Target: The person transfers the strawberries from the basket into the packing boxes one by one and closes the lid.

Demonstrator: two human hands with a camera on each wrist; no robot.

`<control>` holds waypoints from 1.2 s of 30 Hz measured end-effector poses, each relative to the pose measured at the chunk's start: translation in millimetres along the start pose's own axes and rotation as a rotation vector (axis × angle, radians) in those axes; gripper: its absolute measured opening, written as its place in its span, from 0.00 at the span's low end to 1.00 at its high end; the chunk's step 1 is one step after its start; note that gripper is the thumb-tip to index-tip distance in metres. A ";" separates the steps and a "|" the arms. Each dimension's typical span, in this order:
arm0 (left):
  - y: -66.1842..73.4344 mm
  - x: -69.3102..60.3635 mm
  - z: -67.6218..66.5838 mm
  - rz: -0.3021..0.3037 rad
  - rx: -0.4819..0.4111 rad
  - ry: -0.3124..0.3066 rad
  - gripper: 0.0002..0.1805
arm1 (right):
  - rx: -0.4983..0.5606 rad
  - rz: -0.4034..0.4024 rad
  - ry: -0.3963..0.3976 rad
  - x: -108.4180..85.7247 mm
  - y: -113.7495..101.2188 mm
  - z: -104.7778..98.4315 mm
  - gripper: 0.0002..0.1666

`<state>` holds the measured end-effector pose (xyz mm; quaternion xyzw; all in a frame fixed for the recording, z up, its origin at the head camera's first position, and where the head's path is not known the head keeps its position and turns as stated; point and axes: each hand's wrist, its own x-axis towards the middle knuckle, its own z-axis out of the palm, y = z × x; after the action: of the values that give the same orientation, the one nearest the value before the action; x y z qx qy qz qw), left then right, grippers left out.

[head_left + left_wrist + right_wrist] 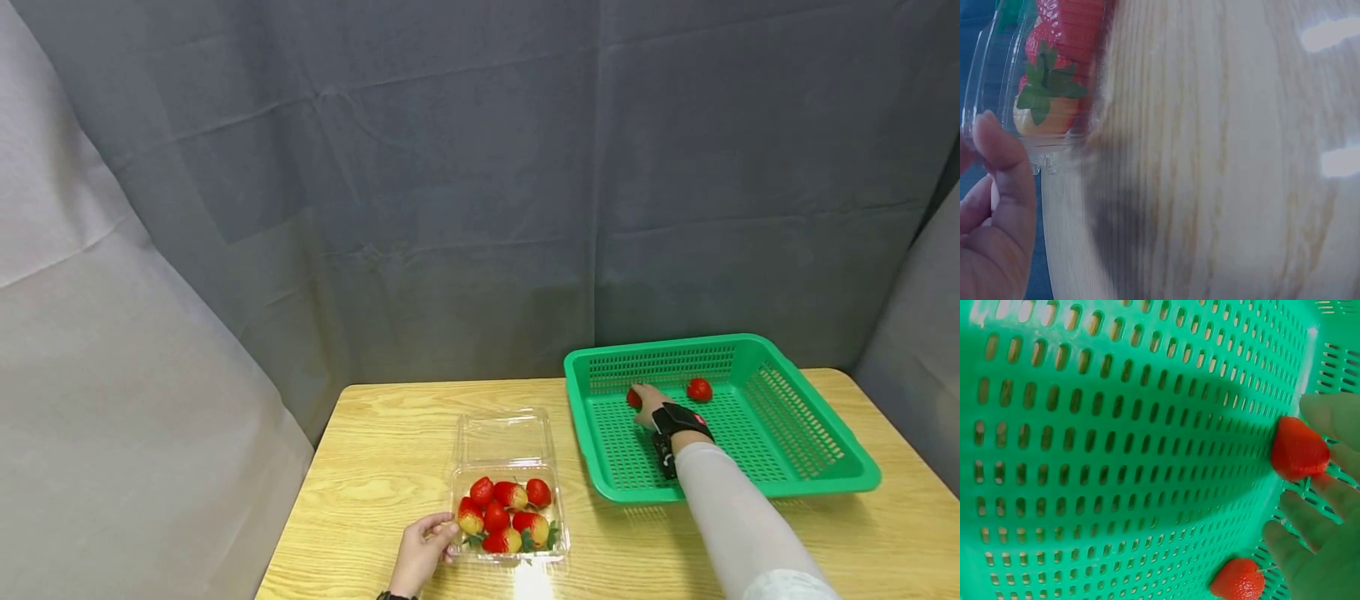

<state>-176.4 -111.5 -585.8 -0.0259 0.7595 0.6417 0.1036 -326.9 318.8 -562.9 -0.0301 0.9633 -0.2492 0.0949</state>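
From the head camera, a pale wood-grain worktop [375,458] carries a clear plastic hinged box [563,537] with its transparent lid [504,437] folded back on the far side. Several red strawberries [496,517], some with yellow ends, fill the box. The left hand [422,550] is at its near left corner. To the right stands a large green rectangular plastic basket [750,433] with slotted walls and floor. The right hand [652,402], below a black wrist strap [681,419] and a white sleeve [742,517], reaches down into it at a plain red strawberry [633,400] in the back left part; a second red strawberry [700,389] lies farther right. Grey fabric [465,208] hangs behind.

In the left wrist view, the left hand's grip pinches the box's edge — thumb and finger at the clear plastic — beside a yellow-ended strawberry with a green leafy cap [1044,87].

In the right wrist view, the right hand's grip is released: fingers spread loosely about the plain red strawberry, not closed around it — the second red strawberry sits apart, near the lower fingers, its thin stem visible.
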 end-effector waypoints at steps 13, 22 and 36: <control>-0.5 0.3 3.5 0.018 -0.017 -0.017 0.21 | 0.021 0.005 0.104 -27.4 -24.1 -4.4 0.23; 3.8 0.3 1.3 0.000 -0.019 -0.025 0.20 | -0.006 -0.018 0.088 -19.2 -13.4 0.9 0.12; 7.8 -5.4 0.6 0.015 -0.013 -0.002 0.21 | 0.169 -0.440 0.259 -49.3 -110.0 -43.1 0.14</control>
<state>-172.4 -110.0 -577.2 -0.0202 0.7553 0.6475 0.0991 -285.9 248.4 -464.2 -0.1985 0.9135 -0.3451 -0.0835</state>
